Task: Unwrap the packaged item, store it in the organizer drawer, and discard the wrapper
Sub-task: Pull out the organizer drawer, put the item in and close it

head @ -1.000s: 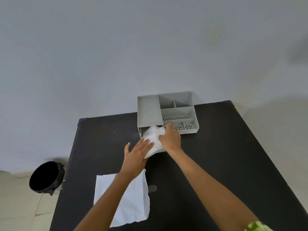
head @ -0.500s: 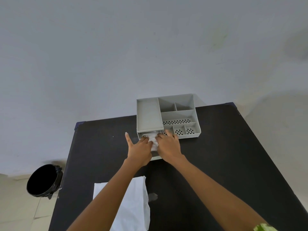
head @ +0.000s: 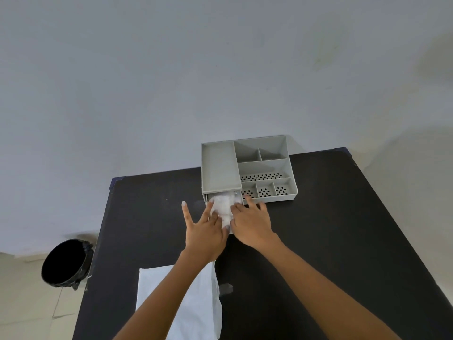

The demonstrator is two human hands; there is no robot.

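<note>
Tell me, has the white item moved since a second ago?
Yes. The white item has gone from above the open drawer's front down into the drawer of the grey organizer, both hands pressing it.

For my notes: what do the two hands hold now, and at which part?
Both hands, left hand and right hand, press the white item by its near end into the open drawer; no closed grip shows.

A light grey organizer (head: 220, 168) is seen on a black table (head: 343, 229); its front compartments are patterned with dark oval holes. A white crumpled item (head: 224, 204) is seen in its drawer. A white wrapper (head: 196, 303), a black bin (head: 65, 262) and a pale grey wall (head: 171, 69) are shown.
</note>
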